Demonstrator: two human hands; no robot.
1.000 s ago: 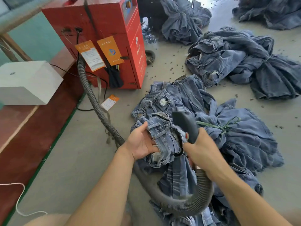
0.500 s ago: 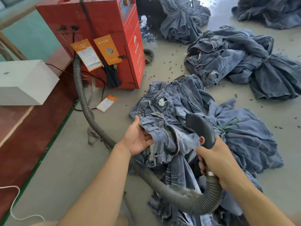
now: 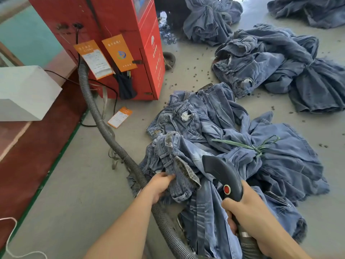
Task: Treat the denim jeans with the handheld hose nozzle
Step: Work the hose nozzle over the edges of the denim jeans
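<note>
The right hand [image 3: 248,217] has pulled the dark grey handheld hose nozzle [image 3: 222,176] back toward the near right, so its head, tucked into the folded fabric a second ago, now hovers clear just right of the fold. That pass over the spot looks finished, or the nozzle is being re-aimed. The right hand grasps the nozzle's handle below its red button [image 3: 227,189], fingers wrapped round it. The left hand [image 3: 160,184] has slid lower and pinches the near left edge of the crumpled blue denim jeans [image 3: 175,165], which lie on the grey floor [image 3: 78,193] atop a tied bundle, between the hands and just left of the nozzle. The ribbed grey hose [image 3: 104,126] runs far left to the red machine [image 3: 115,25].
</note>
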